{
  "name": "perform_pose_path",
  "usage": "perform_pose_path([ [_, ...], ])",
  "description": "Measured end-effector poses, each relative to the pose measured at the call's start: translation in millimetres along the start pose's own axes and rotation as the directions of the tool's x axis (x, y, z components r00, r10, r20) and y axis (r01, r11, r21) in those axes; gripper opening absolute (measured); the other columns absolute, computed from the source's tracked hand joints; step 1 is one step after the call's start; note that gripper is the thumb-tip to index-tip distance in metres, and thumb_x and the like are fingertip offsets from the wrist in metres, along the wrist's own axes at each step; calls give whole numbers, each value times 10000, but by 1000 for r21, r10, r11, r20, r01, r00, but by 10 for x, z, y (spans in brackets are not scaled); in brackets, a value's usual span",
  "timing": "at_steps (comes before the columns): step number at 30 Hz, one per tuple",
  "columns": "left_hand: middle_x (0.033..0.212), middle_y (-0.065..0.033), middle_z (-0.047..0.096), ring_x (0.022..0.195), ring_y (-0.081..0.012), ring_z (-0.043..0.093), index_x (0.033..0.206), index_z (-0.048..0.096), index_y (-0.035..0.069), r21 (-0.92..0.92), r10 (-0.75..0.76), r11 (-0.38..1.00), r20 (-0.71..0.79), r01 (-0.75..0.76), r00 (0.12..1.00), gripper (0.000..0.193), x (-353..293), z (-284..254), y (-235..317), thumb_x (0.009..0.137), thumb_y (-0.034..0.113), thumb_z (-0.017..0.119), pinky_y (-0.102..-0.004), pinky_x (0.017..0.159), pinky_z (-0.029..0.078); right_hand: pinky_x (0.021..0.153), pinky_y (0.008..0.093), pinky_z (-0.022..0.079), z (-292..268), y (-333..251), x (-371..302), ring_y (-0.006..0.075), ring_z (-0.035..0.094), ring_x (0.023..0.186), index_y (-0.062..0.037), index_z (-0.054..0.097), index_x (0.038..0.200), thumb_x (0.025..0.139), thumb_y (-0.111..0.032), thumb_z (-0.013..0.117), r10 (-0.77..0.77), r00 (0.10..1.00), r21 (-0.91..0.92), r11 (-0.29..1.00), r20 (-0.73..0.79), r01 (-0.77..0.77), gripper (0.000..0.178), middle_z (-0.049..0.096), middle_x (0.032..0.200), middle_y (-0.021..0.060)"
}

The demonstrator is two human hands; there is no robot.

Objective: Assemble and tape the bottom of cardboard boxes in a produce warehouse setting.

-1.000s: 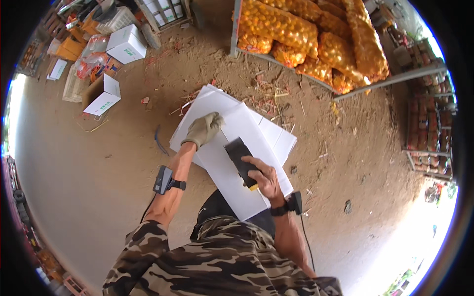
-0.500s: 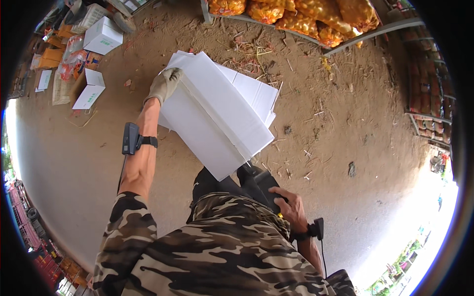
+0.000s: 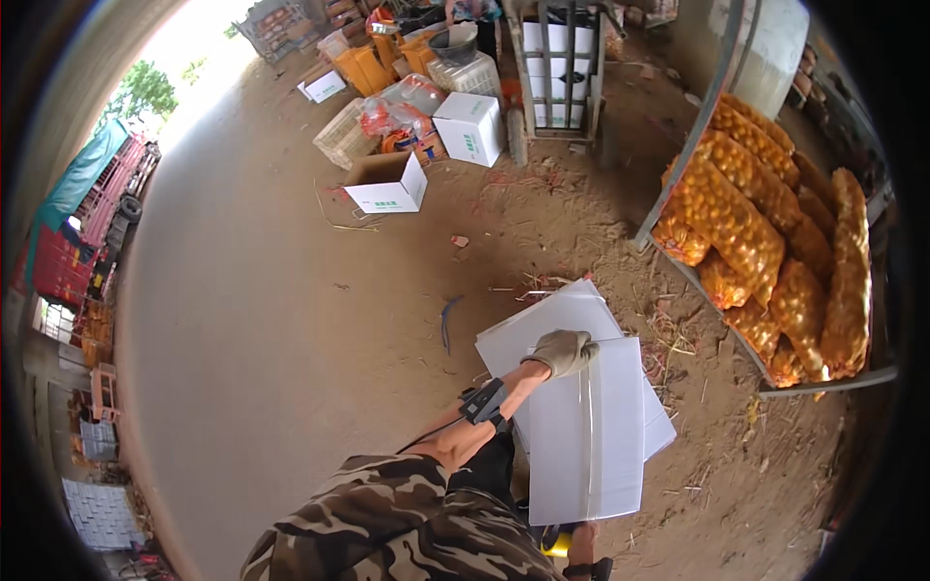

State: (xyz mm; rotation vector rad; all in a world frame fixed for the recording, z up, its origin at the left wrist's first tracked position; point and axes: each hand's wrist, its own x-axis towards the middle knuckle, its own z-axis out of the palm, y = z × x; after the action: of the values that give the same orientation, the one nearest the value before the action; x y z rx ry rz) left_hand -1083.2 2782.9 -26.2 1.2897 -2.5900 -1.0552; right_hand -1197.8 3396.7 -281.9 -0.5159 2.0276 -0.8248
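Swung upright since earlier, white sheet [image 3: 588,436] runs away lengthwise, left hand [image 3: 565,351] clamped on its top edge.

one gloved left hand [image 3: 567,351] in view, gripping flat white cardboard sheets [image 3: 586,426], looks like two or three stacked, hard to separate. two white printed cardboard boxes [image 3: 389,183] on the dirt, plus a third smaller one further back. orange mesh sacks of fruit [image 3: 736,223] on the rack, roughly nine. one pale plastic crate [image 3: 343,136].
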Motion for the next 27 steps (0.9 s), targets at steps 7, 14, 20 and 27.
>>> perform_pose_path([
  [7, 1326, -266, 727, 1215, -450, 705, 1486, 626, 101, 265, -303, 775, -640, 573, 706, 601, -820, -2912, -1127, 1087, 545, 556, -531, 1018, 569, 649, 415, 487, 1112, -4950, 477, 203, 616, 728, 21, 762, 1084, 997, -144, 550, -503, 806, 57, 857, 312, 513, 283, 726, 892, 177],
  [14, 1570, -215, 602, 1415, -311, 608, 1560, 529, -64, -190, -190, 979, -982, -77, 6, 651, -1467, -4034, -1277, 1110, 395, 629, -399, 1179, 485, 792, 272, 557, 1293, -6465, 819, 110, 662, 876, -4, 762, 1300, 1040, -157, 586, -626, 729, 498, 743, 278, 448, 349, 772, 1089, 27],
  [20, 1673, -243, 481, 1541, -362, 485, 1642, 399, -66, -368, -515, 845, -365, 388, 776, 933, -917, -515, -1799, 1007, 523, 746, -426, 1269, 382, 868, 355, 598, 402, -3529, 985, 235, 769, 897, -52, 820, 1138, 974, -112, 553, -59, 994, 14, 998, -93, 61, 319, 817, 983, 131],
  [27, 1621, -200, 539, 1484, -343, 530, 1648, 395, -9, -528, -828, 113, 418, 841, 374, 1124, -1116, 2784, -1549, 908, 757, 752, -457, 1212, 469, 893, 347, 600, -893, -597, 248, 228, 769, 944, -37, 832, 1088, 922, -134, 560, 349, 833, 44, 929, -430, -367, 333, 824, 1053, 111],
])
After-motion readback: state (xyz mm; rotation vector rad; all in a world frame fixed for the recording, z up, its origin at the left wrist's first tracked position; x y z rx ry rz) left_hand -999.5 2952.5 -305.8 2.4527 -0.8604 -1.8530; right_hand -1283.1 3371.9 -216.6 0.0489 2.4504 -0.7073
